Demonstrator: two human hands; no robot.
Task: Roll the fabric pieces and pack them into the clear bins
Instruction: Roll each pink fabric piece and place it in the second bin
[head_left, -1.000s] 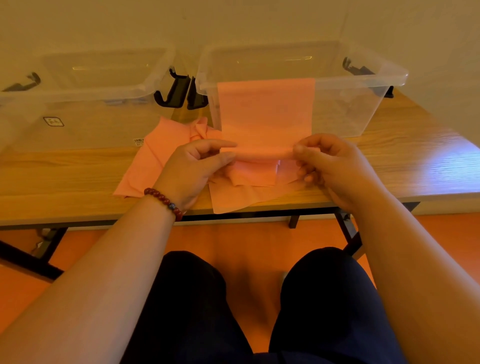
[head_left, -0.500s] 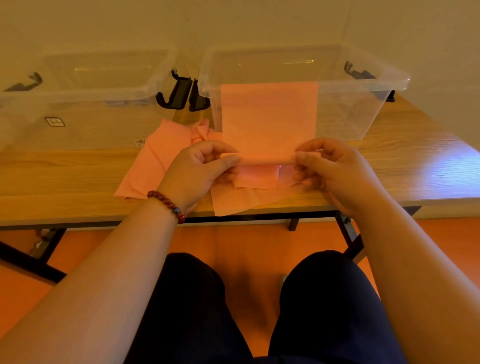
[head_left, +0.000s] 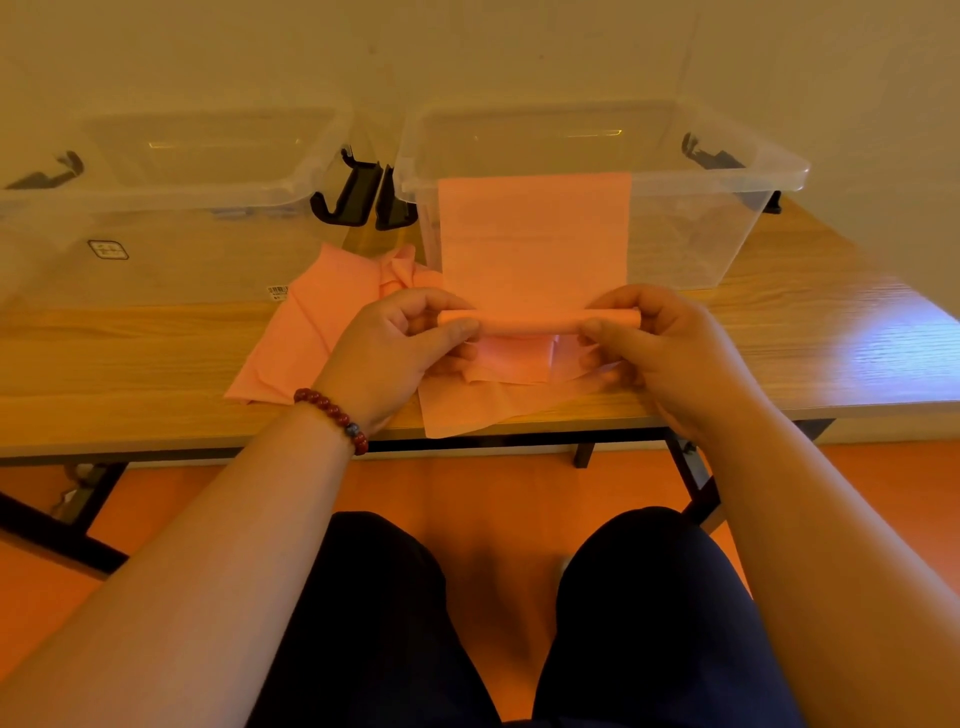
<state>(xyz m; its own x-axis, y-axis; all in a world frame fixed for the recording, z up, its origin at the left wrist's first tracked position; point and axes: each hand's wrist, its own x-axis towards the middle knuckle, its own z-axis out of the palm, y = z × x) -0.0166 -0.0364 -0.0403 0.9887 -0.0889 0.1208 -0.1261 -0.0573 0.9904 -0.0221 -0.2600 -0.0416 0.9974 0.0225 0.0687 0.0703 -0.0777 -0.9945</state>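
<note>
L hand + R hand pinching rolled fabric strip, against clear bin

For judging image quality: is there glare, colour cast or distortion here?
Head view: warm orange cast overall; bluish-white glare on the table at right; wide-lens stretching toward the corners; the fabric roll is sharp, the left bin hazy.

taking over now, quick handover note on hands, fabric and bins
Left hand and right hand each pinch one end of the started roll, above the table's near edge.
The strip's unrolled length stretches up in front of the right bin; more loose fabric lies on the table by the left bin.
Done: a few turns on this piece; no roll shows in either bin.
Left: finish rolling, pack it, repeat for the rest.
</note>
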